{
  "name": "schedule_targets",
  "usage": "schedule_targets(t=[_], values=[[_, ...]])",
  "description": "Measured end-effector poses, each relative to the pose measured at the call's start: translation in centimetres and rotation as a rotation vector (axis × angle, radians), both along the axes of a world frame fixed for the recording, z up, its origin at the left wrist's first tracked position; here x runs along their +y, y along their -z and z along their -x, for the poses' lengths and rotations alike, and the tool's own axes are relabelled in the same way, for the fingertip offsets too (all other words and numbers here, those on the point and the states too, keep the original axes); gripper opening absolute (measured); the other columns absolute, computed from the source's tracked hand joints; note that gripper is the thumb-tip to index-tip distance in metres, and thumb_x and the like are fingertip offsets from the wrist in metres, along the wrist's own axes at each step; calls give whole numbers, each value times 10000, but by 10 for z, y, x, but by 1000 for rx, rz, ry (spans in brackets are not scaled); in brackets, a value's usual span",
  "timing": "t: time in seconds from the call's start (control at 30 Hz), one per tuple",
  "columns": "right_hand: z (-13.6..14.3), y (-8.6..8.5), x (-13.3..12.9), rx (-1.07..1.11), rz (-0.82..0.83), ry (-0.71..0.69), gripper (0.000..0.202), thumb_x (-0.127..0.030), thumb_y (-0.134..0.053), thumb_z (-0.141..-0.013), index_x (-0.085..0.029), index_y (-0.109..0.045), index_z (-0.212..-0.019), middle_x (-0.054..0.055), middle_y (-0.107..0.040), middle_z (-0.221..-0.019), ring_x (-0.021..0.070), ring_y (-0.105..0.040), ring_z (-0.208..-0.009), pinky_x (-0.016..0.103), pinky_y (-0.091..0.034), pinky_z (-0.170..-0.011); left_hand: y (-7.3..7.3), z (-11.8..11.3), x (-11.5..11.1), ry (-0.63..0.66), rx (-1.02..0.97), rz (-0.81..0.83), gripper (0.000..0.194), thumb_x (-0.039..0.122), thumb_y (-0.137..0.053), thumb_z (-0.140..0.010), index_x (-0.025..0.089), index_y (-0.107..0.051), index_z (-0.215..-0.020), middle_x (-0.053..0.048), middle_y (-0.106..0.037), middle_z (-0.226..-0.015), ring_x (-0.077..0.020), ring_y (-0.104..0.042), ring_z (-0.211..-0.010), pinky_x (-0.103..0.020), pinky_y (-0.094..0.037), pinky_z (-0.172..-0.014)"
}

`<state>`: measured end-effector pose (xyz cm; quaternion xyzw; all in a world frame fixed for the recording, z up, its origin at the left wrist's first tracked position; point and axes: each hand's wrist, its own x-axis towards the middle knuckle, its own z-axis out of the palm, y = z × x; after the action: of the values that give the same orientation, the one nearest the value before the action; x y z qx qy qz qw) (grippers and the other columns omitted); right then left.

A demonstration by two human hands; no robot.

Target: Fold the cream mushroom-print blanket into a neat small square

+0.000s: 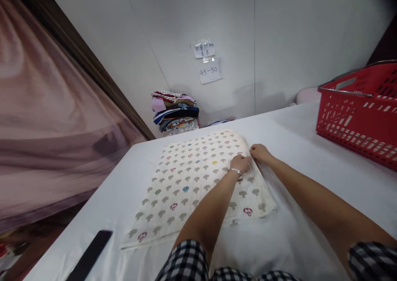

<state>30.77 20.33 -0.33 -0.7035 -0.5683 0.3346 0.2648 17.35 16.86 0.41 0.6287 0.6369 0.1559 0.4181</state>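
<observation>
The cloth (186,175) looks mostly folded, its right edge perhaps unfinished. Right hand (261,153) pinches that edge; left hand (240,163) touches nearby, grip unclear.

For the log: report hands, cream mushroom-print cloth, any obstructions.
Left hand on cloth, right hand at its right edge. Cloth flat, layered at that edge. Red perforated plastic basket at right, apart.

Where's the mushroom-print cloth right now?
Centre of the head view: the cloth lies on the white table, left hand and right hand at its right side.
</observation>
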Motion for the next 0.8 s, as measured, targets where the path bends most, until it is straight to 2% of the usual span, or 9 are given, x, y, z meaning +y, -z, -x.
schedule_targets(t=[0.1, 0.2, 0.27, 0.37, 0.43, 0.5, 0.63, 0.8], values=[[-6, 7, -7, 49, -2, 22, 133, -164, -535, -727, -126, -663, -739, 39, -603, -543, 127, -536, -455, 222, -379, -450, -6, 0, 0, -10, 7, -42, 262, 380, -483, -866, 177, -644, -903, -38, -711, -859, -142, -657, -676, -258, -520, -670], [-10, 12, -13, 118, 5, 25, 147, -194, -522, -750, -123, -650, -761, 26, -594, -525, 114, -504, -406, 219, -365, -412, -11, 4, 3, -11, 131, -284, 256, 347, -492, -877, 203, -637, -1031, -56, -689, -1048, -188, -632, -971, -319, -479, -891], [-11, 13, -13, 160, 1, 25, 139, -199, -523, -754, -128, -643, -760, 18, -589, -513, 111, -501, -401, 213, -362, -403, -9, 9, 7, 75, 235, -449, 344, 375, -481, -892, 236, -579, -1191, -61, -595, -1269, -214, -501, -1213, -370, -363, -1048], [-14, 14, -12, 207, -1, 40, 119, -190, -532, -747, -134, -637, -749, 6, -563, -467, 110, -495, -393, 206, -353, -394, 3, 21, 14, 238, 369, -453, 504, 477, -434, -905, 268, -435, -1364, -39, -335, -1508, -228, -209, -1415, -456, -127, -1157], [-16, 15, -11, 236, -3, 54, 105, -191, -539, -742, -138, -629, -736, 3, -550, -444, 108, -492, -392, 199, -345, -389, 12, 27, 18, 273, 414, -390, 561, 543, -373, -909, 275, -386, -1402, -26, -238, -1549, -229, -109, -1441, -487, -46, -1159], [-17, 16, -12, 268, -6, 61, 96, -204, -545, -742, -143, -614, -716, 3, -548, -441, 104, -488, -392, 193, -335, -381, 18, 30, 20, 275, 421, -375, 591, 580, -319, -909, 280, -363, -1416, -20, -218, -1555, -226, -90, -1444, -491, -30, -1158], [-18, 17, -15, 335, -9, 59, 106, -244, -549, -749, -153, -591, -714, -9, -544, -449, 92, -460, -374, 188, -310, -362, 17, 22, 21, 248, 426, -412, 611, 586, -251, -918, 275, -321, -1440, -17, -230, -1551, -223, -122, -1439, -512, -73, -1155], [-18, 20, -17, 427, -59, 23, 120, -272, -546, -750, -167, -585, -710, -29, -534, -465, 80, -418, -359, 198, -312, -358, 18, 2, 19, 291, 406, -515, 543, 507, -214, -948, 267, -365, -1411, -12, -316, -1518, -210, -206, -1416, -509, -152, -1148]])
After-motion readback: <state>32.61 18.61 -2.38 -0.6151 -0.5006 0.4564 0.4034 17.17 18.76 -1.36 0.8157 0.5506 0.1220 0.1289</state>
